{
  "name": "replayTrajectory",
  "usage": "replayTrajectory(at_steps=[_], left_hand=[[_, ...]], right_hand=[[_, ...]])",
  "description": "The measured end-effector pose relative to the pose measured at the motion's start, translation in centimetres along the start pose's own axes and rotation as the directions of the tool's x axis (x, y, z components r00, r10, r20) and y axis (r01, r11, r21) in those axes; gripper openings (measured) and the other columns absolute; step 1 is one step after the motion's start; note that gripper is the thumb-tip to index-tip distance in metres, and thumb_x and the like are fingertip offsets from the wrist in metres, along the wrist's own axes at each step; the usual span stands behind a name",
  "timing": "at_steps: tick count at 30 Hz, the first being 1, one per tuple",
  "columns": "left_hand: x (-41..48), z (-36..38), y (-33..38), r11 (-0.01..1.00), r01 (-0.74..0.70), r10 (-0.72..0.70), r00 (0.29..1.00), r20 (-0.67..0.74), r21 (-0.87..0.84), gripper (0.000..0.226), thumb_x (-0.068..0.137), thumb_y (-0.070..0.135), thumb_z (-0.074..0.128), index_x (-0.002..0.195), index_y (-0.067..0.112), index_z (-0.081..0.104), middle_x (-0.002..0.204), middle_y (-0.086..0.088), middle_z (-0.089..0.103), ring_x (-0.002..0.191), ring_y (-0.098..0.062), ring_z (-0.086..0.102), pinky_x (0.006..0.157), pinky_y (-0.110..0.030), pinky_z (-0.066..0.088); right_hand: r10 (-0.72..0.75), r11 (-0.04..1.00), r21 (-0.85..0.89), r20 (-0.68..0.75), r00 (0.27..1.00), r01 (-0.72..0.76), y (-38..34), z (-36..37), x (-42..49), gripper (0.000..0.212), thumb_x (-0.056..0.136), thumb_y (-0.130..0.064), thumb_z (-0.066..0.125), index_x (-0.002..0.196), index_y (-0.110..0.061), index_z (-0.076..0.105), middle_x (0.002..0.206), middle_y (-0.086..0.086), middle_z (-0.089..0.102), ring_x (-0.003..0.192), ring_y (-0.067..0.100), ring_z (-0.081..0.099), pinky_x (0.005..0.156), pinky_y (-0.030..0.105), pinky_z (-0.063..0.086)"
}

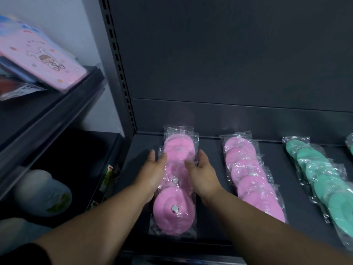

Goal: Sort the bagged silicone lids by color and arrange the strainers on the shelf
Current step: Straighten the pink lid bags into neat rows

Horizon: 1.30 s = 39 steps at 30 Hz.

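Note:
A row of pink silicone lids in clear bags [176, 190] runs front to back on the dark shelf [212, 188]. My left hand [151, 172] touches the row's left side with straight fingers. My right hand [202, 173] lies against its right side, thumb over the plastic. A second row of bagged pink lids [252, 180] lies to the right. Further right is a row of bagged green lids [324, 182]. No strainers are in view.
The shelf's dark back panel [229, 64] rises behind the rows. To the left another rack holds a pink cartoon-printed pack [42, 58] above and pale rounded items [44, 192] below. A slotted upright [118, 64] divides the two racks.

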State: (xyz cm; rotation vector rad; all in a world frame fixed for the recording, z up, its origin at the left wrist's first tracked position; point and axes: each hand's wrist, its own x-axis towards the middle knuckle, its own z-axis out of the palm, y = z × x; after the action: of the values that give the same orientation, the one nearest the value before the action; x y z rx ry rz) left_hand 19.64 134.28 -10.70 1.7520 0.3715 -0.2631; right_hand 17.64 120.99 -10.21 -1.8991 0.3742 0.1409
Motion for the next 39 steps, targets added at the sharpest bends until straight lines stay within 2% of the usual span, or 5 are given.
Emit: replayTrajectory(at_steps=[3,21,29,36,39], left_hand=[[-0.1,0.7,0.0,1.000,-0.019,0.020,0.998,0.062,-0.021,0.060,0.099,0.032,0.045,0.152,0.023,0.017,0.154,0.003,0.030,0.136,-0.013,0.037,0.097,-0.018,0.029],[3.7,1.0,0.9,0.994,-0.046,0.048,0.999,0.011,-0.096,0.062,0.099,0.037,0.045,0.152,0.023,0.017,0.156,0.002,0.026,0.140,-0.017,0.033,0.115,-0.037,0.027],[4.2,1.3,1.8,0.992,-0.033,0.041,0.997,0.065,-0.120,0.059,0.100,0.030,0.044,0.152,0.015,0.019,0.156,0.000,0.026,0.139,-0.016,0.034,0.111,-0.028,0.027],[0.7,-0.5,0.0,0.952,-0.187,0.188,0.982,0.019,0.241,0.062,0.090,0.041,0.058,0.145,0.023,0.036,0.147,0.002,0.041,0.130,-0.015,0.043,0.103,-0.024,0.033],[-1.6,-1.3,-0.8,0.854,-0.320,0.267,0.946,0.181,0.411,0.084,0.076,0.049,0.072,0.146,0.027,0.031,0.145,0.010,0.031,0.129,-0.011,0.038,0.108,-0.027,0.032]], right_hand=[[-0.003,0.999,-0.032,0.049,0.999,0.005,-0.1,0.8,0.6,0.066,0.094,-0.029,0.050,0.151,-0.020,0.019,0.140,0.003,0.051,0.124,0.022,0.053,0.107,0.038,0.041],[-0.014,0.995,-0.097,-0.023,1.000,0.012,-0.4,-0.3,4.0,0.065,0.098,-0.034,0.047,0.151,-0.009,0.019,0.154,0.007,0.032,0.140,0.022,0.033,0.115,0.030,0.026],[0.013,0.995,-0.098,0.037,0.999,-0.009,-0.3,-0.3,5.6,0.054,0.096,-0.041,0.044,0.141,-0.011,0.037,0.135,0.012,0.054,0.118,0.023,0.054,0.104,0.035,0.041],[-0.035,0.995,-0.099,-0.069,0.997,0.028,1.5,-2.4,0.6,0.068,0.091,-0.041,0.058,0.147,-0.015,0.030,0.144,0.000,0.047,0.128,0.016,0.048,0.107,0.028,0.035],[-0.117,0.971,-0.213,-0.012,0.993,0.112,2.5,-2.8,-2.3,0.070,0.082,-0.037,0.070,0.141,-0.018,0.038,0.136,-0.001,0.052,0.113,0.010,0.053,0.096,0.022,0.039]])
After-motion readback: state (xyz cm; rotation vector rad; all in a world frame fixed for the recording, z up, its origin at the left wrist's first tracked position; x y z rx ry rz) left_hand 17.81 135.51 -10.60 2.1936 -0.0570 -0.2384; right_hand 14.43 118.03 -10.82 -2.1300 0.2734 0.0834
